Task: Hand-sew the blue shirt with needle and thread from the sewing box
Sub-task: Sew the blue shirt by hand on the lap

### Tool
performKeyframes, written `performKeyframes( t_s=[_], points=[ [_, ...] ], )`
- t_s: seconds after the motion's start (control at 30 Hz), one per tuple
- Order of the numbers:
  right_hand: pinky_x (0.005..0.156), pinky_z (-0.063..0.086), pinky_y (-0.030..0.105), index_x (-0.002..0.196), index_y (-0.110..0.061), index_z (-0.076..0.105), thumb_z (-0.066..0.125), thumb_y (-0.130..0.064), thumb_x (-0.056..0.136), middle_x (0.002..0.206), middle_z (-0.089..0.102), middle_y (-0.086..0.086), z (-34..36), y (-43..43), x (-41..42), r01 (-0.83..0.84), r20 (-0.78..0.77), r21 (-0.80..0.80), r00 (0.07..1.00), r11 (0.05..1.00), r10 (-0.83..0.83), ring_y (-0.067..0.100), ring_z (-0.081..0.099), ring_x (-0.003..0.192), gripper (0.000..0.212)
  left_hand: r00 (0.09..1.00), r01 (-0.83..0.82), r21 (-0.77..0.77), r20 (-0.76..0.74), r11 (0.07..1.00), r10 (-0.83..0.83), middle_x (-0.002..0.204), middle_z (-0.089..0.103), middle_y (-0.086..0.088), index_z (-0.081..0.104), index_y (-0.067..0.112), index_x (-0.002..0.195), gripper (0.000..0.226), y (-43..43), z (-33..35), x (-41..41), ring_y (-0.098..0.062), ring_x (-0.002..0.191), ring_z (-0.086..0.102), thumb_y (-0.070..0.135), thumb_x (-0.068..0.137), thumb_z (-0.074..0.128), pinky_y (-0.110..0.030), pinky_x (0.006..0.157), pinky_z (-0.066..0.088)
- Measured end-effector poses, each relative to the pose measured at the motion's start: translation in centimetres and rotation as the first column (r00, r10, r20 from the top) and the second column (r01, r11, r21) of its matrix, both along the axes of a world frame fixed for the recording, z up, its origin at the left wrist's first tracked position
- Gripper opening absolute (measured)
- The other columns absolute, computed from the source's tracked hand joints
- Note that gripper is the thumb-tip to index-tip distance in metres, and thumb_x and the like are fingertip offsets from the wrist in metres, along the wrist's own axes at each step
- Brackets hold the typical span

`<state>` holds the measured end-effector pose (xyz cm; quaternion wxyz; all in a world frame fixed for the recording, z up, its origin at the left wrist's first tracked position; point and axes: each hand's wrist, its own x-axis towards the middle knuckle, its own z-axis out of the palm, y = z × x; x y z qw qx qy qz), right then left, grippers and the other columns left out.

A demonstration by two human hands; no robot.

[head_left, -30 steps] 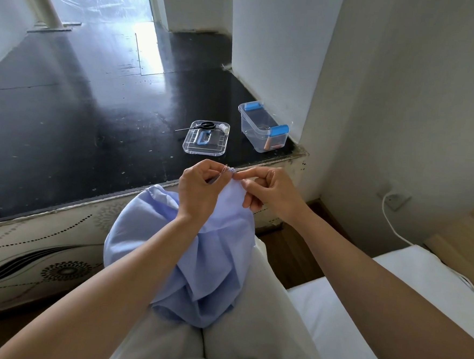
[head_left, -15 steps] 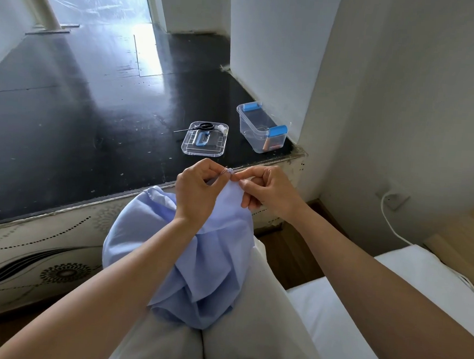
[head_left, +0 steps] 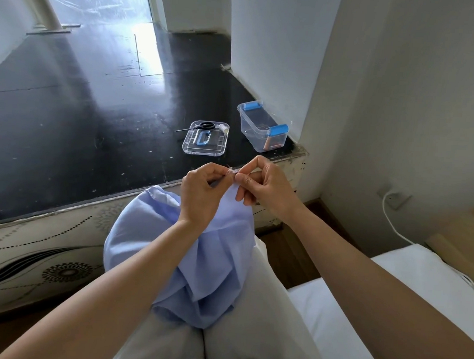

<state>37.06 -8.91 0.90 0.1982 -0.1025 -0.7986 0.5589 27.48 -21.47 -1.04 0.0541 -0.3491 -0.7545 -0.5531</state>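
Sewing looks under way: left hand (head_left: pixel 201 191) and right hand (head_left: pixel 269 187) each pinch one raised fold of the blue shirt (head_left: pixel 191 260), which drapes below them over the lap. A needle may lie between them, too small to confirm. The sewing box (head_left: pixel 263 129) stands open beyond; finishing remains.

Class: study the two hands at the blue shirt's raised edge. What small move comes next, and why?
Probably pull the needle through and draw the stitch snug. The left hand and right hand both pinch the blue shirt at one raised edge, fingertips almost meeting, and a thin tip, seemingly the needle, pokes out between them.
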Motion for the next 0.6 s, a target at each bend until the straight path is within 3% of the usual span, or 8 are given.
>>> performKeyframes(
  t_s=[0.33, 0.4, 0.5, 0.6],
  points=[
    [0.051, 0.047, 0.012, 0.098, -0.017, 0.050, 0.060, -0.023, 0.096, 0.079, 0.071, 0.007, -0.5, -0.4, -0.4, 0.108, -0.016, -0.049, 0.994, 0.993, -0.109, 0.010, 0.061, 0.051, 0.011, 0.998, 0.067, -0.029, 0.017, 0.997, -0.067, 0.083, 0.073, -0.003, 0.076, 0.009, 0.092, 0.013, 0.5, -0.1, 0.0, -0.013, 0.071, 0.066, 0.020, 0.089, 0.069, -0.015, 0.068, 0.054],
    [0.052, 0.050, 0.013, 0.102, -0.017, 0.050, 0.060, -0.026, 0.096, 0.085, 0.071, 0.007, -0.5, -0.5, -0.3, 0.134, 0.012, -0.002, 0.991, 0.991, -0.134, 0.011, 0.063, 0.054, 0.015, 1.000, 0.016, -0.014, 0.024, 1.000, -0.016, 0.082, 0.072, -0.002, 0.076, 0.008, 0.092, 0.013, 0.5, -0.2, 0.0, -0.010, 0.070, 0.064, 0.019, 0.088, 0.070, -0.011, 0.067, 0.051],
    [0.054, 0.052, 0.013, 0.107, -0.018, 0.048, 0.060, -0.025, 0.096, 0.097, 0.063, -0.001, -0.4, -0.3, 0.1, 0.240, 0.042, 0.062, 0.969, 0.969, -0.242, 0.011, 0.065, 0.066, 0.018, 0.992, -0.113, 0.005, 0.055, 0.994, 0.113, 0.074, 0.067, 0.006, 0.074, 0.011, 0.088, 0.009, 0.3, -0.2, -0.5, -0.004, 0.066, 0.060, 0.019, 0.088, 0.071, -0.015, 0.066, 0.049],
    [0.054, 0.052, 0.012, 0.113, -0.016, 0.048, 0.057, -0.018, 0.097, 0.108, 0.057, -0.001, -0.6, 0.3, 0.6, 0.352, 0.015, 0.001, 0.936, 0.936, -0.352, 0.012, 0.066, 0.079, 0.018, 0.985, -0.164, 0.003, 0.055, 0.986, 0.164, 0.071, 0.064, 0.008, 0.073, 0.010, 0.086, 0.011, 0.3, -0.3, -0.8, -0.004, 0.063, 0.057, 0.021, 0.088, 0.070, -0.016, 0.065, 0.047]
  ],
)
